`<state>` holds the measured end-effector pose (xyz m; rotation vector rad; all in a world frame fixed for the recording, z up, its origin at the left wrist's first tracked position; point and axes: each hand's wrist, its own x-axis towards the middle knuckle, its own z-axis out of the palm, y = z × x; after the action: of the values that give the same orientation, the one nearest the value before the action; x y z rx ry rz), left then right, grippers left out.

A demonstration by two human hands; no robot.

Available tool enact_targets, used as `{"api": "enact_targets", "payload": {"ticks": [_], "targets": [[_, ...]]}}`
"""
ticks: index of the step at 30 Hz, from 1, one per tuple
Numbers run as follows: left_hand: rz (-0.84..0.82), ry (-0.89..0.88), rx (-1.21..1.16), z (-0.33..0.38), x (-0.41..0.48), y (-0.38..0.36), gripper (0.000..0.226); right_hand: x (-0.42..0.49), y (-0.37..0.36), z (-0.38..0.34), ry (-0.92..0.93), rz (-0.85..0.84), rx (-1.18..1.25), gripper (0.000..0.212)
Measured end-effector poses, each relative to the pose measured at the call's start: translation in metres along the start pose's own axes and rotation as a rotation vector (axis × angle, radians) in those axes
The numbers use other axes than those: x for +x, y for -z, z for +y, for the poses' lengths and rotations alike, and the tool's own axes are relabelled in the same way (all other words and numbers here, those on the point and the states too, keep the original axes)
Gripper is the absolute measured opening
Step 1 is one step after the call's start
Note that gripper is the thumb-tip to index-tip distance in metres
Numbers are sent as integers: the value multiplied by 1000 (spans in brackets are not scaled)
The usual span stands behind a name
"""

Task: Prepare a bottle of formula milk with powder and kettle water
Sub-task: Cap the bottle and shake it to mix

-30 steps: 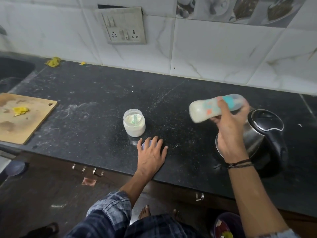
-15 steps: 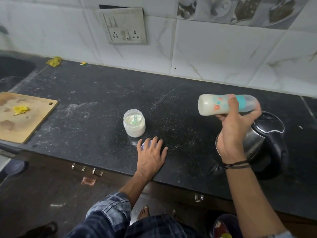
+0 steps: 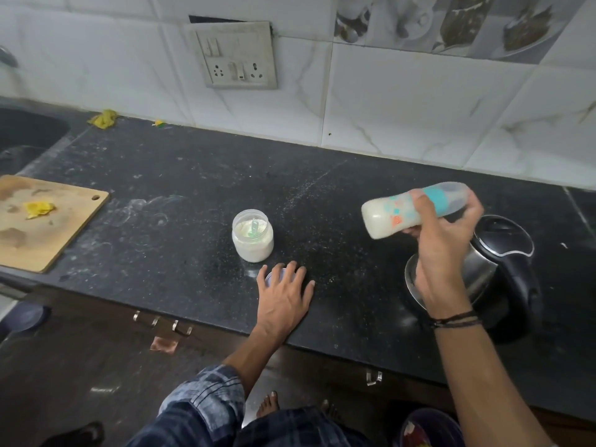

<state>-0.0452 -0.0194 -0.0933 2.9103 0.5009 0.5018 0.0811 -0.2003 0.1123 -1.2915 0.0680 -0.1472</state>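
Note:
My right hand (image 3: 442,243) grips a baby bottle (image 3: 392,212) with a teal collar and clear cap, held on its side above the counter, its base tilted down to the left; it holds white milk. Under that hand stands the steel kettle (image 3: 496,253) with a black lid and handle. An open jar of white powder (image 3: 252,236) with a green scoop inside stands mid-counter. My left hand (image 3: 283,293) lies flat on the black counter (image 3: 161,195) just in front of the jar, fingers spread over a round bluish lid (image 3: 270,275) that is mostly hidden.
A wooden cutting board (image 3: 42,227) with a yellow scrap lies at the left, next to a dark sink (image 3: 25,133). A socket plate (image 3: 237,56) is on the tiled wall. Drawer handles run below the counter's front edge.
The bottle swung in my right hand: tilted down-left, then level and further right, now tilted down-left again. My left hand and the jar stayed where they were.

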Motion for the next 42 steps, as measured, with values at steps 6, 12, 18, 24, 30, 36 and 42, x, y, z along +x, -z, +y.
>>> {"api": "enact_targets", "payload": {"ticks": [6,12,18,24,30,36,42], "targets": [[5,-7,4,-1,-1,2,36,2,-3,9,-82,-93,-89,60],[-24,10,15,2,-1,4,36,-2,-3,12,-64,40,28,73],[-17,10,11,1,0,3,37,-4,2,14,0,94,66,67],[-2,-5,0,-1,0,0,37,-2,4,15,-95,-165,-71,59],[-10,1,2,1,-1,2,36,-1,-1,20,-114,-65,-47,56],[-31,15,0,2,0,5,38,-2,4,19,-50,105,82,70],[-12,-2,-3,1,-1,5,36,-5,11,21,-125,-154,-88,62]]}}
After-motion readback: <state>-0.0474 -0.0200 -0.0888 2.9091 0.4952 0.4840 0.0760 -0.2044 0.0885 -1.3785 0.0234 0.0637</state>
